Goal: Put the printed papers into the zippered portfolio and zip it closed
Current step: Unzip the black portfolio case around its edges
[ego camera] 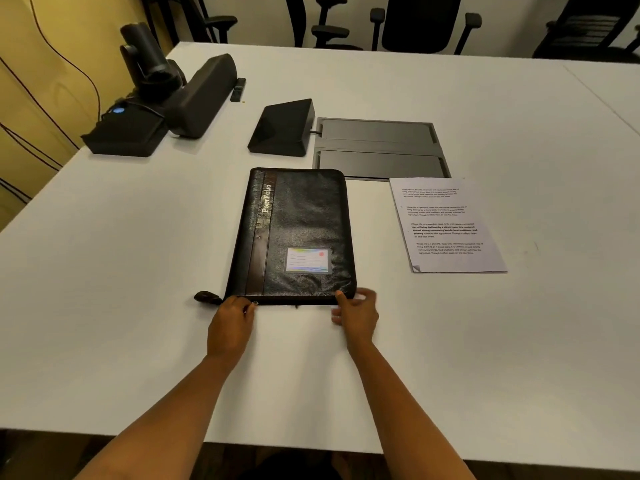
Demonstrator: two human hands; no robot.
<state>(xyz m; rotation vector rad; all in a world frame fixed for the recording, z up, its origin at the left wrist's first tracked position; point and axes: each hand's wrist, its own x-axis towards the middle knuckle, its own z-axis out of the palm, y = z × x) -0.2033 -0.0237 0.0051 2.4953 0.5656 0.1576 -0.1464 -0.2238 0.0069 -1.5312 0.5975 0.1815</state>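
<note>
- Portfolio (298, 237) lies flat and closed on the white table (138, 306), cover up, spine to the left. Printed papers (446, 225) lie on the table to its right, apart from it, one near corner curled.
- Left hand (230, 323) at the near-left corner, fingers curled at the zipper end; a small metal bit shows by the fingertips — probably the slider, but whether it is pinched I cannot tell. A dark pull tab or strap (207, 297) trails off the corner to the left.
- Right hand (356, 313) grips the near-right corner, thumb on the cover, fingers along the edge — bracing.
- Judgement: step in hand is unzipping; nothing loaded yet.
- To do it well: keep the right hand pinning the case so it does not slide, draw the slider along the track, and ease it round the corners rather than yanking.
- Open the cover fully before reaching for the papers.
</note>
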